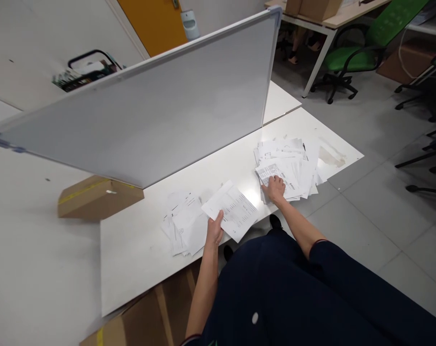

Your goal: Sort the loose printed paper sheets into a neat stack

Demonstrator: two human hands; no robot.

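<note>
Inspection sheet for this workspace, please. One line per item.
Surface: white table, discoloured patch towards its right end.
Papers: left pile and right pile, both loose with uneven edges.
Clutter: cardboard box by the table's far-left corner; more cardboard underneath; dark carrier behind the white panel.
Hands: left hand grips printed paper, sheet count unclear; right hand has its fingers on the right pile, grip unclear.
Cables: pale cord at far right; on the table, nothing seen.
Surroundings: orange door, desk, green chair.
</note>
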